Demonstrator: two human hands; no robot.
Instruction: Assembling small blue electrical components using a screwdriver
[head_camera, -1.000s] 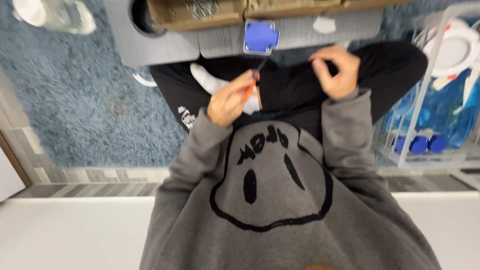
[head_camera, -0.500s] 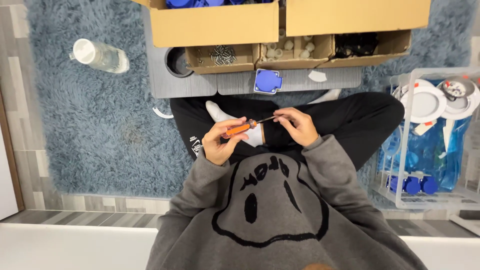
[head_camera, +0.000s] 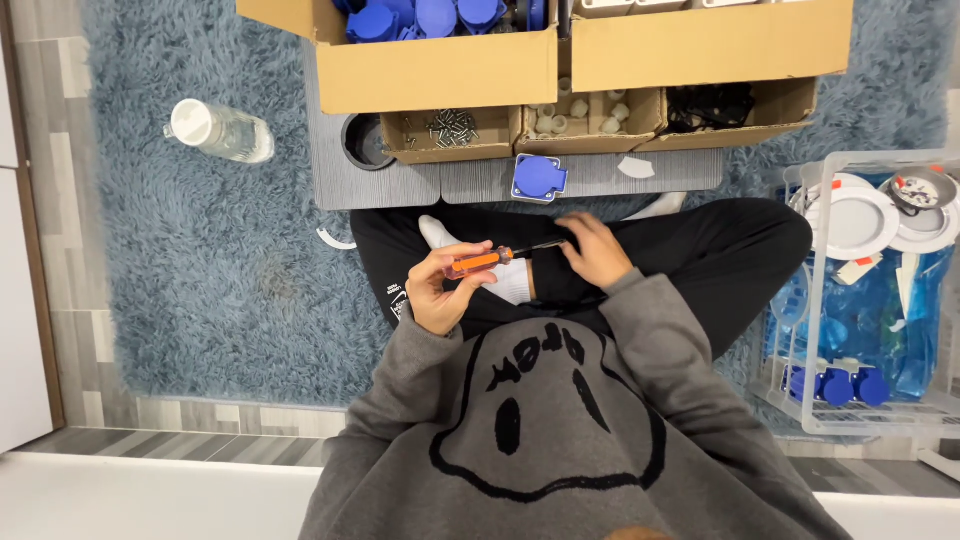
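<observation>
While the person sits cross-legged on the shaggy blue rug, the left hand has its fingers closed round the orange handle of a screwdriver. Long axis near horizontal across the lap, shaft pointing to the person's right, tip at the right hand. Right hand lies palm-down on the black trouser leg, fingers curled at the tip; can't tell if they pinch a small part or just steady the blade. So the tool runs from left hand to right hand, and the right one is nearer the working end.

Ahead of the knees: a grey lap desk with a blue socket part lying flat on it, just beyond the right hand. Behind that, open brown cardboard boxes: a small one with loose screws, one with white caps, one with black bits, and a bigger box of blue housings. Clear plastic bottle lies on its side on the rug. Clear crate to the person's right holds white round fittings, blue bags, more blue parts.
</observation>
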